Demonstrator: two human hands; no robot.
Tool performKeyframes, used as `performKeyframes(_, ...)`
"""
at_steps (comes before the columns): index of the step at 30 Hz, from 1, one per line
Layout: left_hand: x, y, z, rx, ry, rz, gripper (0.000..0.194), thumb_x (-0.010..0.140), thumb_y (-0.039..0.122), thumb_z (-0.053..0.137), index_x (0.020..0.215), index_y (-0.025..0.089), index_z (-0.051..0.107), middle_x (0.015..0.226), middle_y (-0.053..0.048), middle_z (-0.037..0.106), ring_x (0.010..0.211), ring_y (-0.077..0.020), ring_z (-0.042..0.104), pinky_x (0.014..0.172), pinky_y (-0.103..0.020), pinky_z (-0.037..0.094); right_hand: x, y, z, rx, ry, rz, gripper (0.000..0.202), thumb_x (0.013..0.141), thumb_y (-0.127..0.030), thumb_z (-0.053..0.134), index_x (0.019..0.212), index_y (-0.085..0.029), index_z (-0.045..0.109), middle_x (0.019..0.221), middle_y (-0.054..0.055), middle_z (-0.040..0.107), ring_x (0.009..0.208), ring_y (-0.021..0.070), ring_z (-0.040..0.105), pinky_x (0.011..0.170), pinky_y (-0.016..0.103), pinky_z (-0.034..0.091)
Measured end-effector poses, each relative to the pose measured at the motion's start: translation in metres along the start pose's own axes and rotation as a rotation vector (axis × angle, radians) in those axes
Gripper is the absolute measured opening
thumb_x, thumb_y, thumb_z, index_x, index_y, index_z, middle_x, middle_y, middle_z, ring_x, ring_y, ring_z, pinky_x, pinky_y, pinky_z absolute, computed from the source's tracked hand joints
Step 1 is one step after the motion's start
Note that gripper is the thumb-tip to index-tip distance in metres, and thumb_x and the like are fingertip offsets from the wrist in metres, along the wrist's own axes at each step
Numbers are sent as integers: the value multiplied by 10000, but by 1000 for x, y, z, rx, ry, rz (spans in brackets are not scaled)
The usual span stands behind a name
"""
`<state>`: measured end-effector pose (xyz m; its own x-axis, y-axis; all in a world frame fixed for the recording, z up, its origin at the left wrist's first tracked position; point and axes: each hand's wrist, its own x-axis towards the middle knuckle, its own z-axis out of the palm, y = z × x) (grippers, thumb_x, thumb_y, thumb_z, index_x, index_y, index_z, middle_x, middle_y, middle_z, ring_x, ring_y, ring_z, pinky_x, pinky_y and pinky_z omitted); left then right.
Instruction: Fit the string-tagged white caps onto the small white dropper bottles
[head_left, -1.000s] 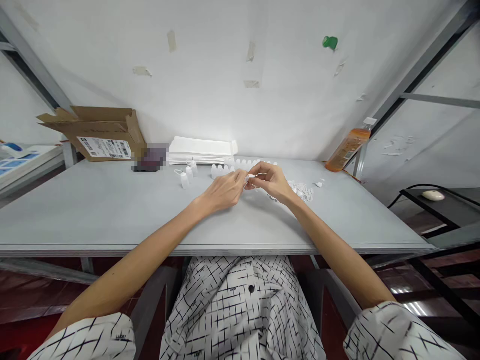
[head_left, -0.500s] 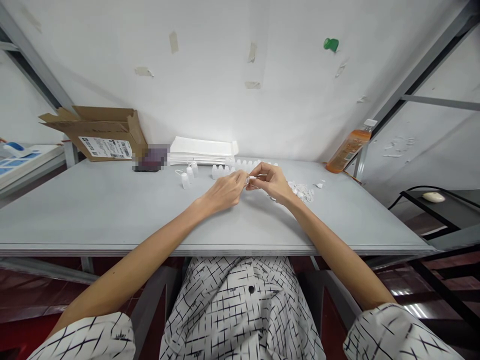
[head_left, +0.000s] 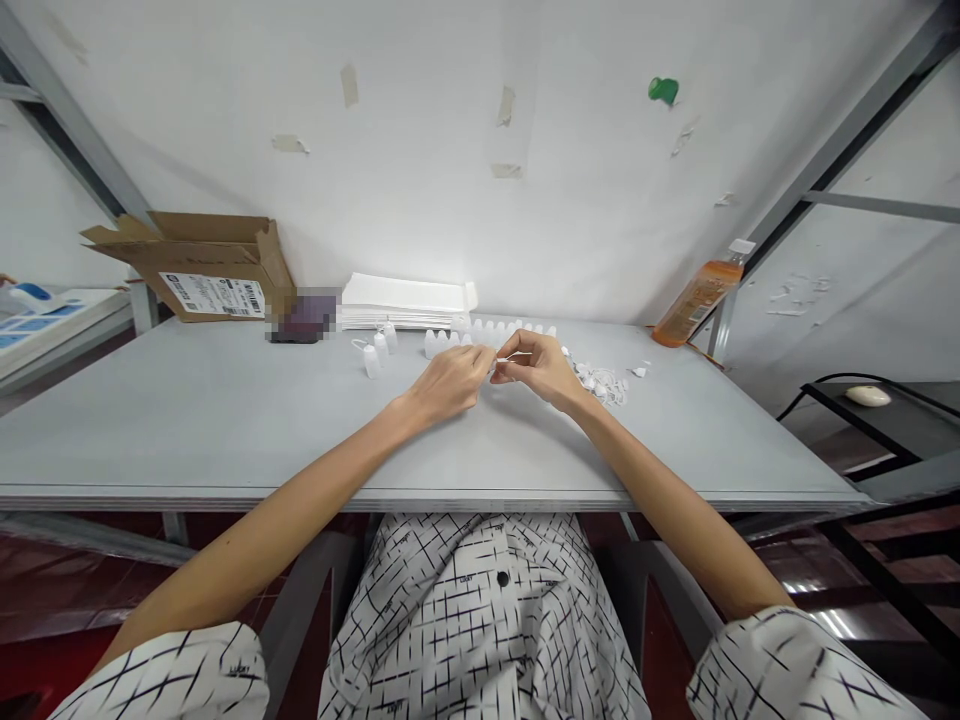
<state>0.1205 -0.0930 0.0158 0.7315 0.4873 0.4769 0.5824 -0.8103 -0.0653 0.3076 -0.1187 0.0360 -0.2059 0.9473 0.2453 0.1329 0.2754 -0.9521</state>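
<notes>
My left hand [head_left: 452, 382] and my right hand [head_left: 538, 368] meet over the middle of the grey table. Both are closed, fingertips pinched around a small whitish piece [head_left: 498, 363], mostly hidden between them. Just behind the hands stand rows of small white bottles [head_left: 442, 343], partly covered by my fingers. To the left, a few white bottles [head_left: 371, 361] stand apart, one with a loop on it. Beside my right hand lies a pile of small white looped parts [head_left: 604, 385].
An open cardboard box [head_left: 214, 270] is at the back left, beside a blurred dark object [head_left: 306, 315]. White sheets [head_left: 405, 300] are stacked against the wall. An orange drink bottle [head_left: 701, 295] leans at the back right. The table's front edge [head_left: 495, 499] runs before my lap.
Both hands stay together in nearly the same place. The fingers have shifted slightly, and the small piece between them shows less.
</notes>
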Motion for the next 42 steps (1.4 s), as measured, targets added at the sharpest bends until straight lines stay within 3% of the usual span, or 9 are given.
performKeyframes(4, 0, -2, 1, -99, -2, -61, 139, 919, 102, 422, 972, 142, 544, 938, -132, 679, 832, -238, 644, 683, -320, 444, 0, -2, 0, -36, 11, 29, 191, 710, -225, 788, 762, -174, 612, 688, 16, 695, 685, 196, 736, 739, 379, 638)
performKeyframes(7, 1, -5, 2, -305, 5, -176, 117, 930, 197, 477, 1013, 160, 551, 961, -107, 691, 832, -232, 640, 691, -322, 448, 2, -3, -2, -17, 6, 28, 252, 706, -321, 835, 778, -161, 655, 695, 30, 700, 681, 195, 729, 755, 392, 643)
performKeyframes(13, 5, -10, 0, -659, 27, -301, 276, 970, 375, 456, 1091, 165, 587, 950, -59, 692, 765, -183, 608, 689, -301, 442, 4, -4, -10, 16, -69, -26, 422, 726, -499, 825, 925, -143, 718, 793, 62, 737, 769, 212, 740, 793, 416, 639)
performKeyframes(21, 7, -5, -13, -660, -69, -292, 388, 1007, 381, 365, 1059, 148, 671, 869, -47, 663, 797, -177, 581, 751, -298, 441, 5, -2, -13, -189, -107, -70, 444, 835, -599, 698, 884, -157, 687, 783, 61, 723, 697, 185, 727, 705, 340, 619)
performKeyframes(26, 7, -5, -8, -620, -12, -286, 353, 984, 365, 427, 1085, 137, 677, 963, -74, 667, 837, -187, 581, 778, -310, 455, 5, 3, -11, -333, -97, -56, 517, 907, -674, 555, 757, -180, 577, 700, 47, 671, 619, 164, 682, 610, 290, 569)
performKeyframes(33, 6, -4, -2, -610, 19, -241, 327, 977, 360, 452, 1105, 143, 660, 982, -82, 662, 857, -199, 580, 790, -327, 473, 5, 4, -12, -455, -96, -60, 654, 933, -748, 388, 635, -184, 535, 622, 45, 645, 605, 169, 645, 635, 289, 483)
performKeyframes(37, 7, -5, -3, -606, 20, -236, 323, 979, 356, 456, 1110, 143, 662, 967, -78, 663, 850, -197, 583, 796, -335, 479, 4, 0, -13, -476, -69, -72, 638, 936, -725, 414, 627, -180, 533, 632, 30, 615, 598, 161, 644, 628, 284, 461)
performKeyframes(42, 6, -6, -3, -616, 32, -272, 346, 974, 366, 489, 1173, 132, 648, 1031, -94, 683, 876, -195, 607, 811, -334, 486, 2, -7, -15, -444, -92, -104, 476, 901, -648, 567, 825, -180, 615, 740, 29, 660, 632, 164, 671, 642, 282, 471)
